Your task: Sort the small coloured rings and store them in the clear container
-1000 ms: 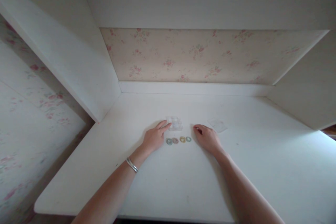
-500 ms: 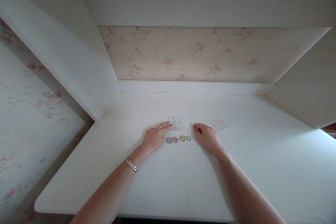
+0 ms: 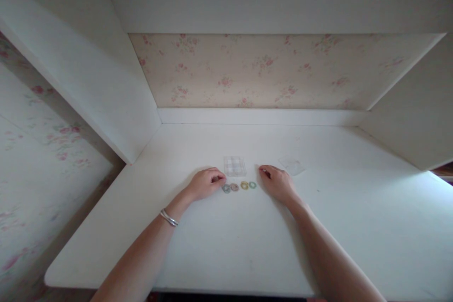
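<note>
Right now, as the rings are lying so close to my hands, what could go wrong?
The left hand might nudge the leftmost ring, since its fingertips are right by it. The right hand could brush the clear flat piece just beyond it, as that piece looks faint against the white table.

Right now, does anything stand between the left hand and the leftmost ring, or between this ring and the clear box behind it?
No object shows between the left hand and the leftmost ring, which lies beside its fingertips. Toward the clear box, only those fingertips come near the way, at the box's near left corner.
</note>
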